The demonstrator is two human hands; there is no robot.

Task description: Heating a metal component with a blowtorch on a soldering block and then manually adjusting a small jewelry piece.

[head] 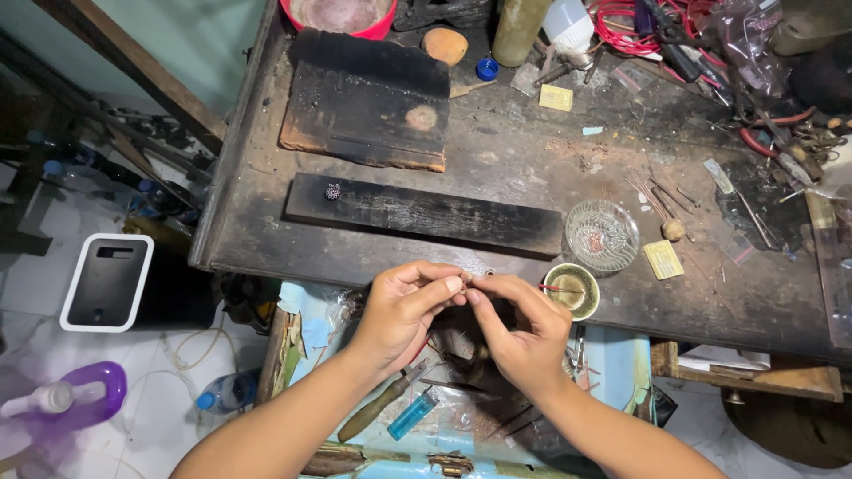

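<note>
Both forearms reach up to my left hand (pixel 404 310) and right hand (pixel 524 328), fingertips pinched together on a tiny brownish metal piece (pixel 465 281) between them, its fiddly shaping seemingly unfinished, just short of the small green bowl (pixel 572 291).

We look down on a dark, scorched wooden workbench (pixel 497 168), its top worn and stained, standing before a pale green wall (pixel 177 35). A rough brown wooden beam (pixel 133 62) leans diagonally across that wall. Below us on the left lies a pale, marbled tile floor (pixel 35 293); a white-framed rectangular box with a dark face (pixel 106 282) stands there just beside the bench. Under the bench edge sits a light blue open drawer (pixel 612 355). Even, soft light falls over everything.
</note>
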